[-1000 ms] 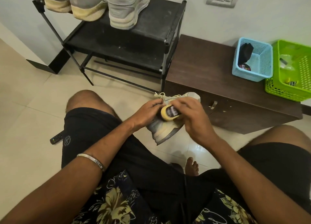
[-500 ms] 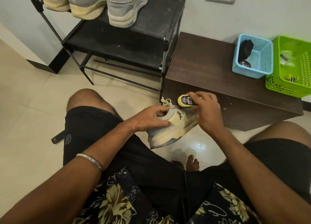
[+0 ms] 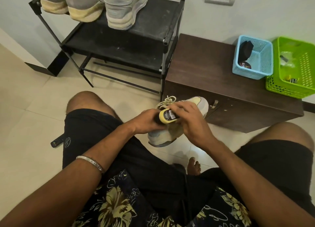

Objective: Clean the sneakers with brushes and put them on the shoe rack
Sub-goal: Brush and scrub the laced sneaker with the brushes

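At frame centre we see the left hand point(image 3: 146, 122) gripping a pale sneaker point(image 3: 170, 133). The right hand point(image 3: 189, 119) pinches a yellow brush point(image 3: 166, 116) against it. Three sneakers point(image 3: 122, 8) sit on the black rack point(image 3: 153, 30), upper left.

Both forearms reach from lower frame corners toward centre. Left hand point(image 3: 146, 122) curled, gripping sneaker point(image 3: 163, 136); right hand point(image 3: 189, 119) fingers curled around brush point(image 3: 167, 116), meeting left hand.
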